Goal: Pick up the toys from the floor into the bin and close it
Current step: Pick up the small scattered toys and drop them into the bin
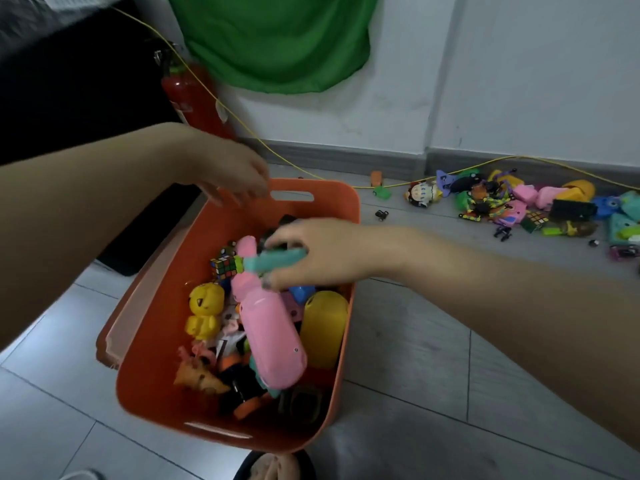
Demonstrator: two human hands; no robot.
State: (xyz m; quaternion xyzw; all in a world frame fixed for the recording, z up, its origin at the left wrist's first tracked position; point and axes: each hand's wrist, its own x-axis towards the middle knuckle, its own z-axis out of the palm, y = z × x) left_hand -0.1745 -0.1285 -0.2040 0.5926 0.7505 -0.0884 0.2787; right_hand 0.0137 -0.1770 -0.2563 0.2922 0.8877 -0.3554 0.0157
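Note:
An orange bin (159, 306) stands on the tiled floor, holding several toys: a pink bottle-shaped toy (273, 334), a yellow chick (204, 311), a small puzzle cube (225, 265) and a yellow capsule (323, 327). My right hand (318, 254) is over the bin, fingers closed around a teal stick-shaped toy (277, 261). My left hand (232, 174) hovers above the bin's far rim, fingers spread and holding nothing. A pile of toys (526, 206) lies on the floor at the right by the wall.
A pale bin lid (121, 323) leans against the bin's left side. A red fire extinguisher (194, 98) stands by the wall, and a yellow cable (277, 154) runs along the skirting. A green cloth (277, 39) hangs on the wall. Dark furniture fills the left.

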